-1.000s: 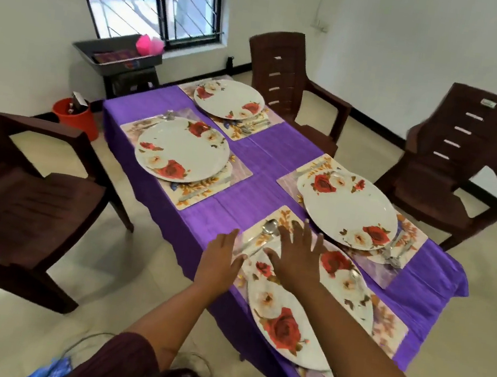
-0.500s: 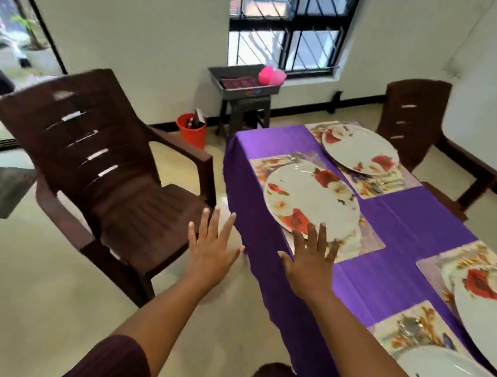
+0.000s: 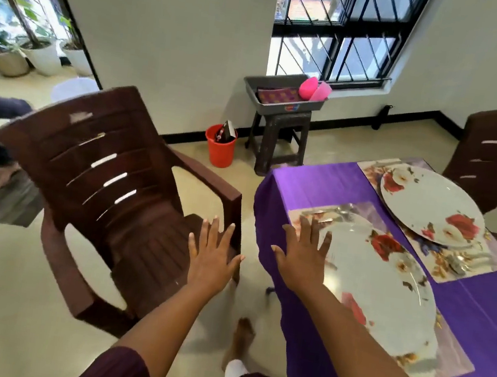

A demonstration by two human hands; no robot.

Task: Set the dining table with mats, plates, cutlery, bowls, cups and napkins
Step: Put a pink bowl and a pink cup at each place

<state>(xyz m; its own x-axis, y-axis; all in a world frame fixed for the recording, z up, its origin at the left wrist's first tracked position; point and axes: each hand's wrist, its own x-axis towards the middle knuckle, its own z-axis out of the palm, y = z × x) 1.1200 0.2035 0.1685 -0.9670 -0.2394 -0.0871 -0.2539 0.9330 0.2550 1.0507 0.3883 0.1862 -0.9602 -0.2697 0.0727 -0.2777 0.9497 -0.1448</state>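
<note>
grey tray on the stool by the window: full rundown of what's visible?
The grey tray is a shallow rectangular tub, plastic by the look of it, with sloped walls and a small coloured sticker on its front wall. It sits level on a dark brown stool under the window, past the table's far end. Inside lie a folded patterned cloth in maroon and yellow and two pink rounded items at its right end; what those are cannot be told. Neither hand touches it.
</note>
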